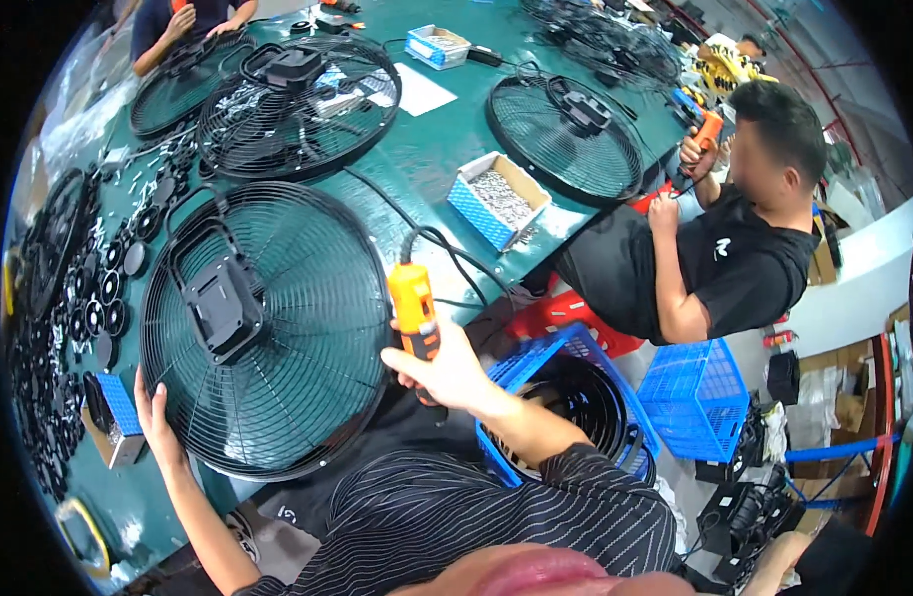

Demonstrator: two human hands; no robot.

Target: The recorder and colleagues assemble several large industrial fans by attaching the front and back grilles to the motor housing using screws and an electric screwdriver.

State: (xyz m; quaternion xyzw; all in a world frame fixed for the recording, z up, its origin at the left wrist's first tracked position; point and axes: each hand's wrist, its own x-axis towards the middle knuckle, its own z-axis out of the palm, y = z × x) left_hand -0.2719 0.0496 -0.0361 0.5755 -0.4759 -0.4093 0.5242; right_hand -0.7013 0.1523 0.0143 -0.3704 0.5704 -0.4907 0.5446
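A round black fan [307,368] with a wire guard lies at the table's near edge, its square black motor housing [223,308] and bent bracket facing up. My left hand [160,429] grips its lower left rim, fingers along the edge. At the right rim, my right hand [447,370] is wrapped round an orange and black power screwdriver [413,303], held upright with its cord leaving the top. The tool's lower tip hangs by the rim; I cannot tell whether it touches anything.
Further fans [298,109] lie on the green table [417,189]. A box of screws [496,204] stands right of my fan; loose black parts [99,298] cover the left side. A co-worker [745,219] holds an orange tool at right. Blue crates [690,397] stand below.
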